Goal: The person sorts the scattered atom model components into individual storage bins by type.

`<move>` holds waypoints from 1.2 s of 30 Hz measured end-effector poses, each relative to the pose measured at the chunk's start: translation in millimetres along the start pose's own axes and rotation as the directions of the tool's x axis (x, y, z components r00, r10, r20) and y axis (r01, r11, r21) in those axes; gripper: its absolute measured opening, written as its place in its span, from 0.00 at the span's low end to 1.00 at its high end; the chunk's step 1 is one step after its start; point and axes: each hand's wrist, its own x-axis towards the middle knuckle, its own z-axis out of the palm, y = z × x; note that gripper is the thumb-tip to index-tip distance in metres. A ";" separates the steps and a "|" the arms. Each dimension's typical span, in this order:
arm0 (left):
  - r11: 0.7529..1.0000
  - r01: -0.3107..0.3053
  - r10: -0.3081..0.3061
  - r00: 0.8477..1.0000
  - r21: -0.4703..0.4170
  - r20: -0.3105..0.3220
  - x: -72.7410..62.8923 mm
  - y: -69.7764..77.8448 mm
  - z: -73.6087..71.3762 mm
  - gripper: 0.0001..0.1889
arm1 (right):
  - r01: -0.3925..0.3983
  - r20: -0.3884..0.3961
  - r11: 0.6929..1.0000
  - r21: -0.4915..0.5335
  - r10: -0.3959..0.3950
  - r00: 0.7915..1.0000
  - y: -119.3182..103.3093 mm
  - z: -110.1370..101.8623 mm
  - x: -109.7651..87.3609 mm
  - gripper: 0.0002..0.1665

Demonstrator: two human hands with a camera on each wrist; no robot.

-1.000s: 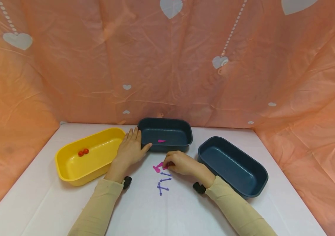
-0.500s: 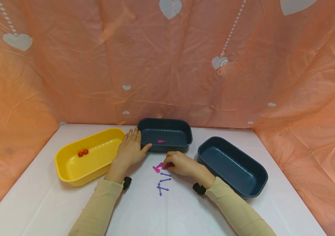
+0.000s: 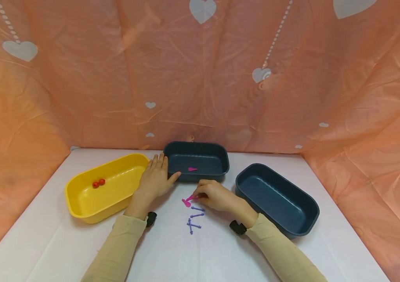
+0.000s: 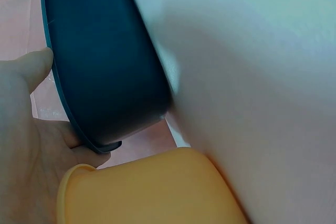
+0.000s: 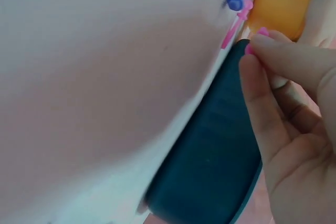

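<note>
White table (image 3: pixel 200 254), creased; closed in at the far side, left and right by wrinkled peach sheeting (image 3: pixel 203 90) with white hearts (image 3: pixel 202 10). Three trays set out: yellow tray (image 3: pixel 115 192) left, with two red beads (image 3: pixel 98 183) inside; far dark tray (image 3: pixel 198 178) at centre, one pink piece (image 3: pixel 192 169) inside; right dark tray (image 3: pixel 277 199) angled. On the table, short of the far dark tray, loose pink pieces (image 3: pixel 186 203) are bunched, purple rods (image 3: pixel 197 215) strewn just nearer.

Left hand (image 3: pixel 155 180) is laid flat-fingered, thumb spread, between yellow and far dark trays; nothing gripped. In the left wrist view its thumb and fingertips are seen touching the far dark tray's rim, a contact less clear from the head. Right hand (image 3: pixel 214 194) is bent over the pink pieces; from the head its pinch is mostly hidden. In the right wrist view a small pink bit (image 5: pixel 263 31) is seen pinched between thumb and fingertip.
</note>
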 end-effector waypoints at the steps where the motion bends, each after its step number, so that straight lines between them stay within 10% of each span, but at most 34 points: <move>1: 1.000 0.000 0.000 1.000 0.000 0.000 -0.3 0.0 -0.1 0.48 | 0.007 -0.016 1.000 0.001 -0.007 1.000 -0.3 -0.1 0.4 0.09; 11: 1.000 0.002 -0.002 1.000 -0.003 -0.002 -0.6 -0.5 1.3 0.48 | 0.021 -0.199 0.999 0.047 -0.011 0.980 -5.0 -2.0 4.9 0.10; 21: 1.000 0.002 -0.002 1.000 -0.005 -0.006 -0.8 -2.1 1.2 0.48 | 0.086 -0.435 0.995 0.048 -0.057 0.899 -1.5 -2.4 16.3 0.10; 36: 1.000 -0.017 0.017 1.000 -0.005 -0.016 0.4 -1.1 -0.4 0.48 | -0.028 -0.522 0.988 0.154 0.105 0.847 11.5 -9.4 34.2 0.10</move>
